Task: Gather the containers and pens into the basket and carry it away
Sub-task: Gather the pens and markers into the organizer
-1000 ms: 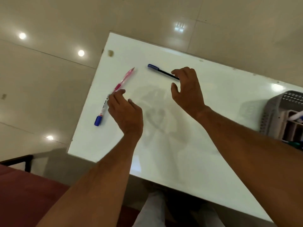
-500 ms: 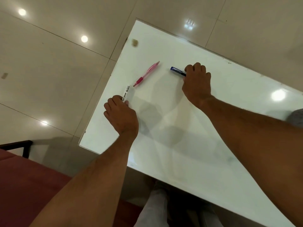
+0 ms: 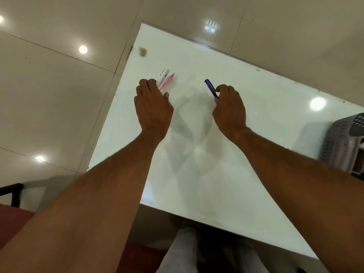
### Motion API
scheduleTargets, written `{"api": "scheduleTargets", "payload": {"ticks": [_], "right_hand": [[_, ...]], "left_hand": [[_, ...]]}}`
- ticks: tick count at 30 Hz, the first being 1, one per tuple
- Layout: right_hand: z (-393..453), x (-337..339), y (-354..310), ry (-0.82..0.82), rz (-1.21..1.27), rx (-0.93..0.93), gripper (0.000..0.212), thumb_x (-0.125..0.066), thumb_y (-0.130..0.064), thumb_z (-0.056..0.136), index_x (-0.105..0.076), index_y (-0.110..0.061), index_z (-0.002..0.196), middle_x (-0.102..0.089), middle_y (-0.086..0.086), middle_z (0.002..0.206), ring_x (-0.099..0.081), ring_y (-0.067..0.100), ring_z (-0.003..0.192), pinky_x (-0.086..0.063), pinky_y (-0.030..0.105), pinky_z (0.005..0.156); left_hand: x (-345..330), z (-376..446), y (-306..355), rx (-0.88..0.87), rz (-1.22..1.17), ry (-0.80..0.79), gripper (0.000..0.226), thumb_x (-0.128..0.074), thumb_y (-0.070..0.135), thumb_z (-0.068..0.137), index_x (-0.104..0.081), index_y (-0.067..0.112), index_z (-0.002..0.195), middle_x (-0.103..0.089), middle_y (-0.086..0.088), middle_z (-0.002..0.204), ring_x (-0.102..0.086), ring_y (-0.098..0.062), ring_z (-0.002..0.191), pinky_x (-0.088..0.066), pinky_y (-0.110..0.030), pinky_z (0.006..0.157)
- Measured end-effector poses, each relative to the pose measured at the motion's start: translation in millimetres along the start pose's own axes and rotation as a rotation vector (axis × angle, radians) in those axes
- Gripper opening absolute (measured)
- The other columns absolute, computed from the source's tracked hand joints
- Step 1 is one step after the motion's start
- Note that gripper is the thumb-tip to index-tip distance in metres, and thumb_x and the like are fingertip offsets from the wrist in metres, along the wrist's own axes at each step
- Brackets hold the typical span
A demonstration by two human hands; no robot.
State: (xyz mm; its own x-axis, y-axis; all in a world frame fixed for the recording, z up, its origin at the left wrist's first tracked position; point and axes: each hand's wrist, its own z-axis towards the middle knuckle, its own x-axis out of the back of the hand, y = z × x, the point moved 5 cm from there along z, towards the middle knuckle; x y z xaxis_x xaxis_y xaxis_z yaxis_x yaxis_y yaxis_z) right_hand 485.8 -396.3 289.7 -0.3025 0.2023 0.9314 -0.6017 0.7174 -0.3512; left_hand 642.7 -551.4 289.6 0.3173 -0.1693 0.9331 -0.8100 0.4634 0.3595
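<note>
Both hands have lifted their pens off the white surface (image 3: 226, 154) since half a second ago, when each was pressed down over one. The left hand (image 3: 152, 107) now holds the white marker (image 3: 164, 74) and the pink pen (image 3: 167, 80) together, their far ends fanning out beyond the curled fingers (image 3: 146, 83); the pink pen, which lay apart from the marker a moment earlier, has been gathered in beside it. The right hand (image 3: 229, 107) pinches the blue pen (image 3: 210, 87) near one end between thumb and bent fingers (image 3: 224, 88), the capped end pointing away. No loose pens are visible on the surface, so collection appears finished. The grey basket (image 3: 342, 138), partly in view at the right edge and well apart from both hands, is the likely next destination. A small brownish speck (image 3: 142, 51) lies near the far corner.
</note>
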Motion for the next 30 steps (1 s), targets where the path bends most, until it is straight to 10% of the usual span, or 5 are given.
{"api": "scheduleTargets", "payload": {"ticks": [10, 19, 23, 30], "right_hand": [[-32.0, 0.8, 23.5, -0.012, 0.117, -0.094, 0.032, -0.051, 0.003, 0.093, -0.056, -0.006, 0.123, -0.060, 0.011, 0.118, -0.060, 0.032, 0.099, -0.043, 0.034, 0.075], [-59.5, 39.3, 54.3, 0.092, 0.372, -0.209, 0.081, -0.058, 0.002, 0.099, -0.018, -0.022, 0.164, -0.057, 0.010, 0.140, -0.066, 0.025, 0.111, -0.046, 0.023, 0.093], [-81.9, 77.7, 90.2, 0.234, 0.385, -0.148, 0.079, -0.054, 0.004, 0.098, -0.020, -0.021, 0.164, -0.059, 0.010, 0.127, -0.066, 0.024, 0.091, -0.060, 0.037, 0.082], [-118.2, 153.8, 166.6, 0.402, 0.376, -0.132, 0.066, -0.059, 0.003, 0.096, -0.035, -0.012, 0.157, -0.065, 0.009, 0.122, -0.068, 0.013, 0.088, -0.057, 0.022, 0.083]], "left_hand": [[-18.0, -0.3, 16.2, -0.058, 0.016, -0.123, 0.019, -0.045, 0.009, 0.101, -0.053, 0.003, 0.117, -0.061, -0.017, 0.114, -0.056, -0.035, 0.105, -0.045, -0.043, 0.081], [-28.9, -67.2, 115.8, -0.016, -0.477, -0.196, 0.013, -0.049, 0.000, 0.101, -0.055, 0.006, 0.111, -0.057, -0.004, 0.104, -0.056, -0.019, 0.096, -0.044, -0.027, 0.077], [-30.0, -98.4, 184.9, -0.021, -0.714, -0.349, 0.029, -0.053, -0.008, 0.097, -0.051, 0.009, 0.120, -0.066, -0.002, 0.115, -0.067, -0.018, 0.105, -0.057, -0.027, 0.090], [-19.6, -151.8, 296.1, -0.202, -1.016, -0.288, 0.021, -0.049, -0.004, 0.100, -0.051, 0.013, 0.113, -0.062, 0.017, 0.096, -0.059, -0.003, 0.071, -0.060, -0.032, 0.073]]}}
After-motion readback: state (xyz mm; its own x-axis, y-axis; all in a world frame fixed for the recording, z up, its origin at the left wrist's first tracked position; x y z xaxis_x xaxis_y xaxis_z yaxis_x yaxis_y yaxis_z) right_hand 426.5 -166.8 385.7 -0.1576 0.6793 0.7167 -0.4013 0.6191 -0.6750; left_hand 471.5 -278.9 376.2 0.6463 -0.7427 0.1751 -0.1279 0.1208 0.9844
